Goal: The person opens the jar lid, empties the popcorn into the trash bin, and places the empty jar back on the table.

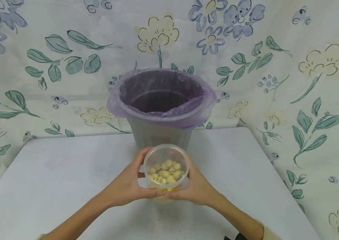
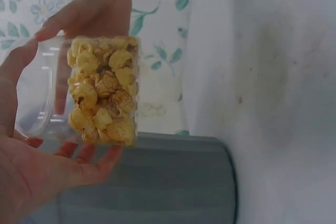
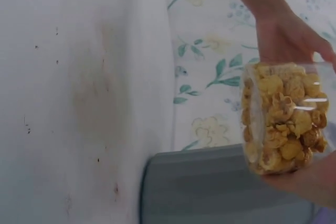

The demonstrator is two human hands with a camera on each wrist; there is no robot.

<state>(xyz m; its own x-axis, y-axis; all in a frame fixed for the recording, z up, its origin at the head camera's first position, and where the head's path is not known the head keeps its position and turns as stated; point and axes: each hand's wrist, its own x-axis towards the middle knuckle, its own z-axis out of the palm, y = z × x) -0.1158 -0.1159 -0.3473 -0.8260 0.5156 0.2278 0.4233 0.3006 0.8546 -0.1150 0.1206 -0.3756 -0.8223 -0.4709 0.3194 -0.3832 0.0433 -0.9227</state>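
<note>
A clear plastic tub point(image 1: 166, 150) without a lid is held between both hands, in front of the bin. Pale yellow popcorn point(image 2: 102, 90) fills its lower part, and the top stays bare. My left hand point(image 1: 136, 183) grips the tub's left side, its thumb across the near face. From the other side my right hand point(image 1: 197, 185) grips it the same way, and the two thumb tips nearly meet. In the right wrist view the tub's flat base and the popcorn point(image 3: 286, 119) show, raised off the table.
Behind the tub stands a grey bin point(image 1: 160, 133) lined with a purple bag point(image 1: 208, 100) folded over its rim. The white table point(image 1: 67, 173) carries small dark crumbs and faint stains near the front. A flowered cloth point(image 1: 97, 83) hangs behind and at the sides.
</note>
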